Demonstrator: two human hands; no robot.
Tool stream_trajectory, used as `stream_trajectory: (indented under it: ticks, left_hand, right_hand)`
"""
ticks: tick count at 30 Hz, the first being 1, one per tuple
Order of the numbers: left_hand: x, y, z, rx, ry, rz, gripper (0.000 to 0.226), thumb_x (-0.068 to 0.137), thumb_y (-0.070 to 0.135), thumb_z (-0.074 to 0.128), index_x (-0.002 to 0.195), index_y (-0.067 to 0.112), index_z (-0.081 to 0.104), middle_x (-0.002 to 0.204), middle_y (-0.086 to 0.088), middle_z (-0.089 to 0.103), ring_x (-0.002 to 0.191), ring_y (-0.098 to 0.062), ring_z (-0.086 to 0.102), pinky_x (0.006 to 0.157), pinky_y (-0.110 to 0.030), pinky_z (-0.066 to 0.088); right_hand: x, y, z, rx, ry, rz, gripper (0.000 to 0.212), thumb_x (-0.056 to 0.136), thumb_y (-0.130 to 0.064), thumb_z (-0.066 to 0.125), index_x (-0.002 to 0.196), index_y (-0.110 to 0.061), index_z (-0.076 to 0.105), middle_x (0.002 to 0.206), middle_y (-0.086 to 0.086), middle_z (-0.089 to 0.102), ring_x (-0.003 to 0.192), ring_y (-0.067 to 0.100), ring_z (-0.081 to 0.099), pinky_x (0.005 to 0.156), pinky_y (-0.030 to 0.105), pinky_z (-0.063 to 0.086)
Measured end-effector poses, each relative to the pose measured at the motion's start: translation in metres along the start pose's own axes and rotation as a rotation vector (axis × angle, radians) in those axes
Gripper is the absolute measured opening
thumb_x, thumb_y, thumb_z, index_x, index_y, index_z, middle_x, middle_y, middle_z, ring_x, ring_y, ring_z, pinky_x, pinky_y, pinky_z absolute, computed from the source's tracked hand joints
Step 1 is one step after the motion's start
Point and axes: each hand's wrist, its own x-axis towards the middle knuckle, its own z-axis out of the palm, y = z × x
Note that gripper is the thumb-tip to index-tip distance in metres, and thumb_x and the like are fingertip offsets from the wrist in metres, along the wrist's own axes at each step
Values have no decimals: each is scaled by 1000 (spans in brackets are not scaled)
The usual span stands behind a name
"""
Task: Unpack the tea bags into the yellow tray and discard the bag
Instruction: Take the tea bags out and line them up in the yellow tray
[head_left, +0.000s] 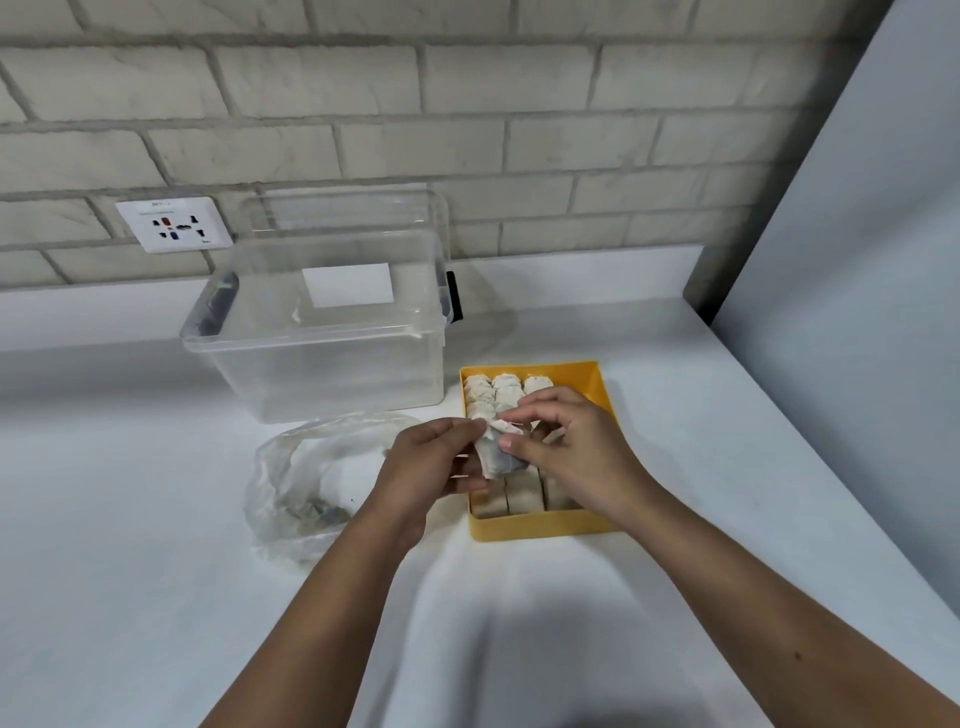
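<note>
tea bag (497, 457) pinched between left hand (431, 462) and right hand (571, 447) over yellow tray (545, 525) — both grips clamped on it; plastic bag (301, 483) laid on bench (156, 571).

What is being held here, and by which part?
One tea bag: left hand grips its left side, right hand pinches its top.

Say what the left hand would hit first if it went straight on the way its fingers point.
The left hand pinches a tea bag, so that comes first; just beyond it, probably the right hand.
</note>
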Motion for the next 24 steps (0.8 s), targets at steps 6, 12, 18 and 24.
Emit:
stream_trajectory:
  ticks: [6, 12, 18, 24]
  left_hand:
    - [6, 0, 3, 87, 6, 35, 13, 95, 19, 65, 88, 10, 69, 80, -9, 67, 70, -18, 64, 59, -24, 56]
    - [8, -1, -11, 138, 74, 90, 15, 96, 18, 63, 87, 9, 71, 75, 0, 72, 69, -16, 69, 68, -28, 60]
    - [8, -7, -11, 163, 70, 91, 16, 96, 18, 62, 89, 8, 72, 76, -1, 74, 67, -13, 70, 66, -26, 60]
    - [11, -14, -11, 170, 59, 82, 16, 96, 18, 63, 92, 5, 72, 78, -4, 74, 68, -15, 70, 72, -32, 59]
  right_hand:
    - [10, 5, -16, 29, 47, 36, 6, 83, -22, 76, 89, -23, 77, 84, -16, 71, 73, 7, 63, 69, 17, 50]
    - [13, 15, -56, -293, -251, 80, 5, 83, -21, 76, 88, -24, 76, 73, -14, 66, 66, -6, 57, 62, 8, 41]
    - [17, 32, -52, -409, -541, 185, 10, 84, -22, 74, 94, -23, 75, 81, -10, 69, 76, 0, 61, 69, 14, 46]
    - [21, 51, -37, -407, -482, 181, 6, 84, -21, 74, 89, -25, 73, 83, -9, 68, 83, 8, 63, 77, 25, 50]
